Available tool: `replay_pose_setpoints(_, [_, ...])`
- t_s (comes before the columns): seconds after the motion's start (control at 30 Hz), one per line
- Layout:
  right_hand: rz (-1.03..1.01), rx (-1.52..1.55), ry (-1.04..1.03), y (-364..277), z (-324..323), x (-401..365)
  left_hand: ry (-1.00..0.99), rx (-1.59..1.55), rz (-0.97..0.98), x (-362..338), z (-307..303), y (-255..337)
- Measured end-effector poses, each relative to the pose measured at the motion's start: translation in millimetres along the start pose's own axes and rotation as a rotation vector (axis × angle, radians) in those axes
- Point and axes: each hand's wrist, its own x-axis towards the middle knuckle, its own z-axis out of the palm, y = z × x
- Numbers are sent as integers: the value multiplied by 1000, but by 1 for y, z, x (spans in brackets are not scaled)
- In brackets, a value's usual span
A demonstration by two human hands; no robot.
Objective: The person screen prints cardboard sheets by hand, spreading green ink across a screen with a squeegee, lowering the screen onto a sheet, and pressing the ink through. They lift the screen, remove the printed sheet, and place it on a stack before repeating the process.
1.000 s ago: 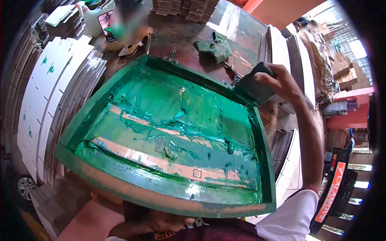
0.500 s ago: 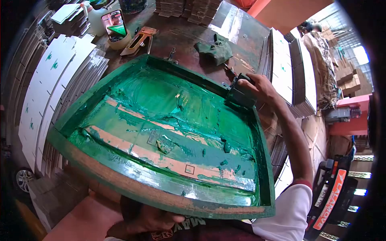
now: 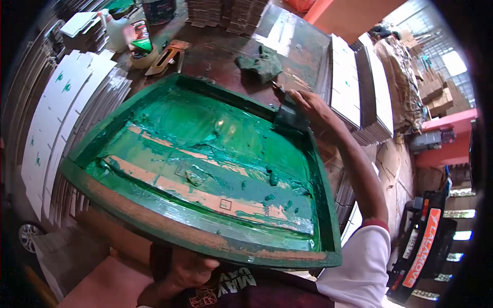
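Observation:
A wooden screen-printing frame (image 3: 205, 241), smeared with thick green ink, fills the middle of the head view and is raised and tilted. Strips of brown tape and several ink clumps lie across its mesh. At the frame's far right corner, my right hand (image 3: 314, 109) is closed around a dark, ink-coated squeegee (image 3: 291, 117) standing against the inner edge. Below the near rail, my left hand (image 3: 192, 272) is curled at the frame's underside; its grip is partly hidden by the rail.
Stacks of white cut board (image 3: 61, 128) stand left, more stacks (image 3: 346, 82) right. On the table behind are a green-stained cloth (image 3: 261, 64), a wood-handled tool (image 3: 168, 57), a phone (image 3: 141, 38) in a tape roll, and a white jug (image 3: 117, 32). A vehicle (image 3: 423, 246) is at far right.
The whole view has shifted a little, so the frame, table and stacks sit further left. My right hand stays on the squeegee at the same corner, and my left hand stays below the near rail.

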Motion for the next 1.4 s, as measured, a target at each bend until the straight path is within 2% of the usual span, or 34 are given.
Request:
replay_pose_setpoints(0.07, [181,42,-66,-13,-4,4,11,14,-1,-1,-1,-1])
replay_pose_setpoints(0.1, [208,42,-86,-12,-6,6,15,20,0,-1,-1,-1])
replay_pose_setpoints(0.33, [135,34,-6,10,-4,2,30,54,18,-1,-2,-1])
replay_pose_setpoints(0.43, [165,-64,108,-29,-34,-13,33,73,51,2,-2,4])
replay_pose_setpoints(0.53, [92,146,269,-100,-73,-53,46,-53,93,19,10,21])
replay_pose_setpoints(0.6, [-89,-186,270,-163,-111,-95,63,-245,79,36,22,33])
replay_pose_setpoints(0.63, [-135,-267,304,-191,-117,-114,73,-348,55,43,28,38])
replay_pose_setpoints(0.73, [-188,-360,413,-257,-105,-155,57,-385,48,77,39,77])
replay_pose_setpoints(0.8, [-176,-452,512,-270,-92,-161,37,-272,113,97,43,86])
replay_pose_setpoints(0.87, [-191,-477,611,-259,-82,-153,-34,-378,177,117,48,90])
replay_pose_setpoints(0.9, [-169,-494,679,-249,-77,-145,-1,-363,194,124,52,94])
replay_pose_setpoints(0.93, [-134,-607,584,-245,-87,-146,-2,-364,200,128,59,93])
replay_pose_setpoints(1.0, [-213,-562,676,-246,-88,-134,126,-246,402,136,70,78])
replay_pose_setpoints(1.03, [-208,-563,677,-245,-89,-132,63,-107,550,139,71,57])
replay_pose_setpoints(1.07, [-197,-543,659,-243,-90,-131,57,-107,550,143,67,41])
replay_pose_setpoints(1.13, [-173,-525,646,-244,-87,-131,-232,555,818,155,55,9])
replay_pose_setpoints(1.2, [-130,-463,741,-245,-83,-130,-379,875,792,185,48,-39])
replay_pose_setpoints(1.27, [-133,-460,727,-244,-84,-131,-411,1168,705,212,37,-73])
replay_pose_setpoints(1.3, [-127,-438,738,-245,-83,-130,-404,1168,708,218,33,-74])
replay_pose_setpoints(1.37, [-115,-423,752,-245,-82,-129,-561,1343,519,226,27,-72])
replay_pose_setpoints(1.4, [-117,-421,754,-246,-82,-128,-559,1346,519,229,27,-68])
